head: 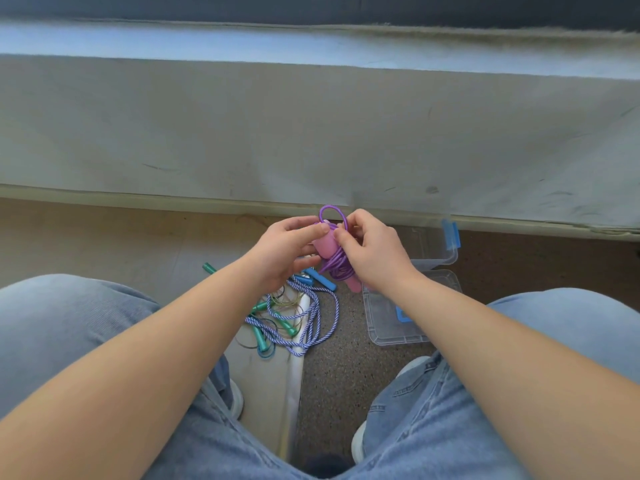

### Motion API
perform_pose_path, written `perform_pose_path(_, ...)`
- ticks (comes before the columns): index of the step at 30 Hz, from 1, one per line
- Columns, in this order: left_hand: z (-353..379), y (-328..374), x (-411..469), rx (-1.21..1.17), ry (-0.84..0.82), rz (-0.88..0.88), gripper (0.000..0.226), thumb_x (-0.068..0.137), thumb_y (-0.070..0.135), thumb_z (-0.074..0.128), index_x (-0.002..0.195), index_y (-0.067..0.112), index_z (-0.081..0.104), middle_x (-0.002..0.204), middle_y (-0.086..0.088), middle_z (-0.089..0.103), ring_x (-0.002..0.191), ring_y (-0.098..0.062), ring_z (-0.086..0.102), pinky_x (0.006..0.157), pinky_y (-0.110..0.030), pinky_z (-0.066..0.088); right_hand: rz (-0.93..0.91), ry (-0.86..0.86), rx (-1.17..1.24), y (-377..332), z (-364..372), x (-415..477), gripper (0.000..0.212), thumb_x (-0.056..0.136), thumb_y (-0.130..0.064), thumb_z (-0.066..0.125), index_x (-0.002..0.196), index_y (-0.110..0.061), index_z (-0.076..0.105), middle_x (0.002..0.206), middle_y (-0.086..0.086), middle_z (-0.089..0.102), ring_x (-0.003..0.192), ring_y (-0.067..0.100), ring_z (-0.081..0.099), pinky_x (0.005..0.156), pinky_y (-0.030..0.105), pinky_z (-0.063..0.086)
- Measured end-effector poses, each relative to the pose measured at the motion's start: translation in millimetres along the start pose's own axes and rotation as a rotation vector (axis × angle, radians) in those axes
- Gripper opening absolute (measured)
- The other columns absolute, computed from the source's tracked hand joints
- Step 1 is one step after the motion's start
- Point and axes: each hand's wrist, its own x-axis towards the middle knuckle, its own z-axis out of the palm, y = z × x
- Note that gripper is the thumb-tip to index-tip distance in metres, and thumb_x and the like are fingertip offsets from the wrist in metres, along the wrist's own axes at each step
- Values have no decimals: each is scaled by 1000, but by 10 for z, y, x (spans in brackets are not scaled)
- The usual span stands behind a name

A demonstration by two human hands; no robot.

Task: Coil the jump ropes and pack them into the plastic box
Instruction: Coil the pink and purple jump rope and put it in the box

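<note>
Diagonally, the purple rope bundle (338,264) runs far-left to near-right.

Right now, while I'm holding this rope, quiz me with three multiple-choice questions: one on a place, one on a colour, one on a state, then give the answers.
1. Where is the plastic box?
A. on the floor, right of the striped rope
B. on the person's lap
C. up on the ledge

2. What colour are the handles of the rope being held?
A. teal
B. pink
C. black

3. What state is the purple rope in?
A. stretched straight on the floor
B. bundled around its handles and gripped in both hands
C. packed in the box

Answers: 1 A, the box sits on the floor beside the loose ropes. 2 B, pink shows between the fingers. 3 B, the left hand and right hand grip the wound bundle above the floor.
</note>
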Motion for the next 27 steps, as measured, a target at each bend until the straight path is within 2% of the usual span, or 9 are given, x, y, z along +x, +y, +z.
perform_pose_path(2,14,-5,-1,-5,19,-28,34,87,10,69,121,11,64,104,-10,74,86,-21,73,81,-36,60,-7,-6,-31,-15,4,-12,9,93,-26,61,100,-24,66,87,-6,75,87,16,69,79,33,53)
perform_pose_path(5,57,-54,28,35,119,-17,29,84,7,65,112,13,66,103,-10,71,81,-20,72,73,-33,60,-120,17,-219,-37,16,-22,32,90,-25,59,121,-27,66,92,0,76,91,29,69,80,39,55)
perform_pose_path(9,107,-168,81,90,266,52,19,85,11,56,100,14,68,104,-12,71,84,-23,71,77,-41,62,-235,-42,-499,-69,56,-21,43,96,-22,55,139,-19,58,102,12,69,98,37,62,76,38,46)
perform_pose_path(12,92,-194,97,152,349,99,19,81,20,59,95,22,71,98,-10,73,88,-23,72,80,-47,61,-226,-73,-474,-53,57,-15,28,96,-17,50,117,-17,69,84,7,53,87,34,58,66,32,30)
perform_pose_path(15,53,-167,78,159,343,119,23,74,21,63,93,26,73,96,-8,74,86,-20,71,78,-41,62,-227,-162,-476,-8,57,3,20,94,-14,50,99,-11,70,80,4,42,79,32,52,66,30,28)
perform_pose_path(17,30,-167,69,127,287,110,26,75,14,68,99,22,72,101,-9,73,87,-22,71,72,-34,60,-227,-195,-523,19,71,-1,17,95,-17,51,98,-11,67,81,2,39,75,27,45,67,29,28)
perform_pose_path(20,17,-151,53,85,203,78,32,77,5,71,107,18,68,107,-13,70,92,-25,73,81,-39,61,-254,-207,-549,50,88,-16,14,98,-20,53,100,-12,64,83,1,36,74,23,38,67,30,28)
perform_pose_path(24,1,-109,65,257,221,133,41,66,13,71,105,26,69,102,-11,68,90,-20,69,88,-50,58,-349,-198,-585,59,111,-25,17,100,-14,49,111,-8,61,93,9,49,91,29,51,70,30,29)
perform_pose_path(27,11,-64,47,308,211,181,39,66,20,72,104,31,71,94,-4,69,89,-18,69,90,-49,57,-307,-112,-425,22,103,-29,26,103,-21,47,115,-10,68,86,7,52,87,34,56,69,34,37)
